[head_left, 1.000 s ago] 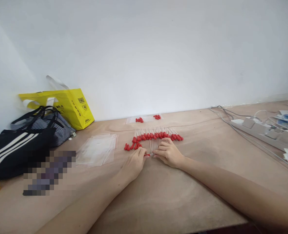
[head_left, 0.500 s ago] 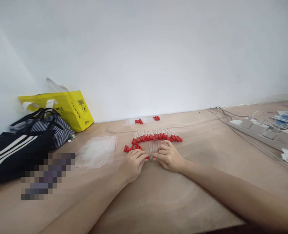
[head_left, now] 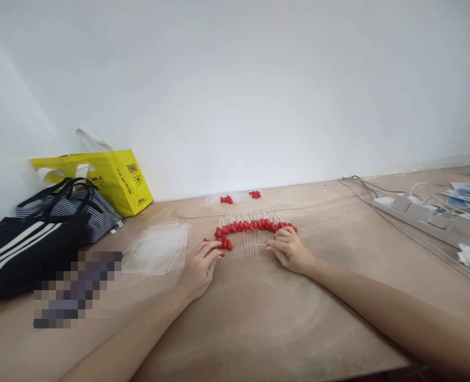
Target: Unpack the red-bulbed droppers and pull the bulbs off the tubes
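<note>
My left hand [head_left: 198,268] rests at the left, its fingers bent around a few loose red bulb-shaped tips [head_left: 225,243]. One small red tip [head_left: 222,255] shows at its fingertips. A thin white stick [head_left: 262,245] points left out of the pinched fingers of my right hand [head_left: 292,249]. Between the hands, several clear, bare sticks [head_left: 251,244] lie side by side on the table. Just beyond them runs a curved row of sticks with red tips [head_left: 245,225], their heads toward me. My right fingers cover part of that row's right end.
Flat clear plastic bags [head_left: 159,246] lie to the left; another bag with red-tipped sticks [head_left: 240,198] is by the wall. A yellow bag [head_left: 127,183] and a dark striped bag [head_left: 31,249] stand far left. At the right are a power strip [head_left: 421,217] and cables.
My hands were close together with a red tip and a stick between them. They have moved apart, the left to the loose red tips, the right slightly rightward with a white stick.
</note>
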`<state>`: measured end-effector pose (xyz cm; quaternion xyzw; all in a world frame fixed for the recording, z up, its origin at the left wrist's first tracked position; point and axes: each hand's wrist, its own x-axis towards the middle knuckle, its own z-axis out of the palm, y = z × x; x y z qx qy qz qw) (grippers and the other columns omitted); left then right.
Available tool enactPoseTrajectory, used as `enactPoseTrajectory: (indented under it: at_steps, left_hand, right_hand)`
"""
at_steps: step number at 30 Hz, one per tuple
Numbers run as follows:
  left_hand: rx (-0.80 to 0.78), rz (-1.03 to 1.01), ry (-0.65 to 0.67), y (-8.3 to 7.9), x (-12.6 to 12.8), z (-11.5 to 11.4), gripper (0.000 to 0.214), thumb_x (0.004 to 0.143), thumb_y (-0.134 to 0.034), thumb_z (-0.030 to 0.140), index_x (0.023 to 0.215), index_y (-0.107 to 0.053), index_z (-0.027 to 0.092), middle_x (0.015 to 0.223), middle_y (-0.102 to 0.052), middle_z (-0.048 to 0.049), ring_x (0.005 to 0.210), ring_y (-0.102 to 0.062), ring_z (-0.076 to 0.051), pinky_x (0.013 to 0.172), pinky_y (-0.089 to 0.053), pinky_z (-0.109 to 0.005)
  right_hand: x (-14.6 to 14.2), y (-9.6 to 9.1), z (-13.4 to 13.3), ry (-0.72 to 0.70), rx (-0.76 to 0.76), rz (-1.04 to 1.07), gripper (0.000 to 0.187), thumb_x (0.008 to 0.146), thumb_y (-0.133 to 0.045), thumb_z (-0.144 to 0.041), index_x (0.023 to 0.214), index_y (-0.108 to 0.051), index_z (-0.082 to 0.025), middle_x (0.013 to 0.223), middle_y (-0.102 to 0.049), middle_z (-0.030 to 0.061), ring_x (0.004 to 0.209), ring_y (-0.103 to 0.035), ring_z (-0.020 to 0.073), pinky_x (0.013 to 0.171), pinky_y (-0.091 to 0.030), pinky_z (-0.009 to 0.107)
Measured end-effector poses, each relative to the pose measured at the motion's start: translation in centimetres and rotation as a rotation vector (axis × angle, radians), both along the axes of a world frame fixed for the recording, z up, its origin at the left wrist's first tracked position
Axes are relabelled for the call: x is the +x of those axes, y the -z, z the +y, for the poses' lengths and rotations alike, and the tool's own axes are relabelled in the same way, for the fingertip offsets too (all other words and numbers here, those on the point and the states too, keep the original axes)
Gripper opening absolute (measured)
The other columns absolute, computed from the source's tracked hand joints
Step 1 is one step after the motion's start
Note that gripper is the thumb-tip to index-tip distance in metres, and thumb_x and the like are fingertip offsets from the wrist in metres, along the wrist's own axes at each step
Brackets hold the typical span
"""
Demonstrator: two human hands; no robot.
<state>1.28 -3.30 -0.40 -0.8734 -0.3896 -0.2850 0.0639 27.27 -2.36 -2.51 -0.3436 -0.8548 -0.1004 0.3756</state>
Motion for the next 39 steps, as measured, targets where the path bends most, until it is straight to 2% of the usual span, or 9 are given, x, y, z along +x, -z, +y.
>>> enactPoseTrajectory:
  at_steps: [4,8,12,15,20,26,30,33,39]
  left_hand:
    - [-0.019,-0.111,-0.091,0.1,-0.3,0.2,0.024,0.085,-0.035,0.026,0.089,-0.056,0.017,0.086,-0.053,-0.0066,0.082,-0.052,-0.017,0.076,-0.043,-0.031]
    - [-0.117,-0.284,-0.316,-0.7,-1.1,1.3,0.020,0.078,-0.044,0.029,0.092,-0.052,0.017,0.073,-0.054,-0.0018,0.066,-0.053,-0.014,0.063,-0.044,-0.026]
    - [-0.235,-0.318,-0.477,-1.7,-1.9,3.1,0.017,0.071,-0.053,0.032,0.079,-0.048,0.018,0.063,-0.054,0.0020,0.055,-0.052,-0.012,0.055,-0.041,-0.023]
    - [-0.278,-0.239,-0.488,-2.1,-1.6,4.3,0.017,0.070,-0.053,0.035,0.069,-0.047,0.018,0.062,-0.056,0.0017,0.056,-0.052,-0.012,0.054,-0.038,-0.023]
    - [-0.296,-0.146,-0.494,-1.9,-0.6,5.1,0.023,0.070,-0.052,0.041,0.067,-0.049,0.018,0.062,-0.058,0.0005,0.058,-0.053,-0.014,0.053,-0.035,-0.023]
    - [-0.300,-0.129,-0.488,-2.0,-0.3,5.7,0.031,0.079,-0.039,0.036,0.058,-0.054,0.018,0.058,-0.058,0.0000,0.059,-0.053,-0.014,0.055,-0.034,-0.023]
    - [-0.321,-0.118,-0.488,-2.2,0.3,6.8,0.026,0.072,-0.049,0.040,0.065,-0.059,0.017,0.066,-0.062,-0.0011,0.062,-0.054,-0.014,0.056,-0.036,-0.023]
    - [-0.338,-0.095,-0.494,-2.1,1.0,7.4,0.026,0.065,-0.056,0.043,0.061,-0.060,0.017,0.065,-0.062,-0.0020,0.063,-0.055,-0.016,0.057,-0.036,-0.024]
    - [-0.357,-0.093,-0.596,-2.2,1.7,7.2,0.024,0.066,-0.056,0.039,0.056,-0.062,0.019,0.056,-0.060,-0.0023,0.064,-0.056,-0.018,0.057,-0.037,-0.026]
  right_hand:
    - [-0.1,0.5,0.2,0.056,-0.090,-0.009,0.022,0.084,-0.040,-0.021,0.087,-0.061,-0.016,0.069,-0.058,0.0043,0.066,-0.048,0.0143,0.064,-0.034,0.029]
    - [-0.5,1.3,0.5,0.170,-0.171,0.105,0.027,0.081,-0.038,-0.013,0.099,-0.058,-0.014,0.076,-0.054,0.0059,0.069,-0.050,0.0148,0.063,-0.040,0.026]
    - [-0.8,2.0,1.2,0.242,-0.175,0.195,0.030,0.076,-0.039,-0.006,0.099,-0.057,-0.012,0.079,-0.050,0.0070,0.073,-0.051,0.0160,0.066,-0.044,0.027]
    - [-1.5,2.3,1.7,0.253,-0.150,0.214,0.030,0.073,-0.037,-0.001,0.092,-0.058,-0.012,0.080,-0.047,0.0080,0.075,-0.050,0.0169,0.068,-0.045,0.029]
    - [-2.9,2.3,2.4,0.208,-0.178,0.207,0.024,0.074,-0.038,-0.001,0.083,-0.057,-0.011,0.082,-0.046,0.0091,0.077,-0.049,0.0170,0.070,-0.046,0.029]
    - [-3.1,1.8,2.4,0.141,-0.215,0.196,0.017,0.080,-0.040,-0.010,0.079,-0.056,-0.014,0.079,-0.049,0.0072,0.077,-0.050,0.0162,0.073,-0.045,0.030]
    - [-2.9,1.6,2.2,0.119,-0.234,0.203,0.019,0.081,-0.038,-0.011,0.081,-0.057,-0.014,0.082,-0.052,0.0078,0.079,-0.051,0.0162,0.075,-0.044,0.031]
    - [-2.8,1.6,2.0,0.123,-0.239,0.213,0.018,0.080,-0.040,-0.011,0.084,-0.057,-0.014,0.083,-0.052,0.0082,0.082,-0.051,0.0171,0.075,-0.044,0.032]
    - [-2.7,1.7,1.8,0.169,-0.211,0.246,0.014,0.076,-0.049,-0.015,0.086,-0.057,-0.014,0.087,-0.052,0.0097,0.085,-0.049,0.0200,0.074,-0.044,0.035]
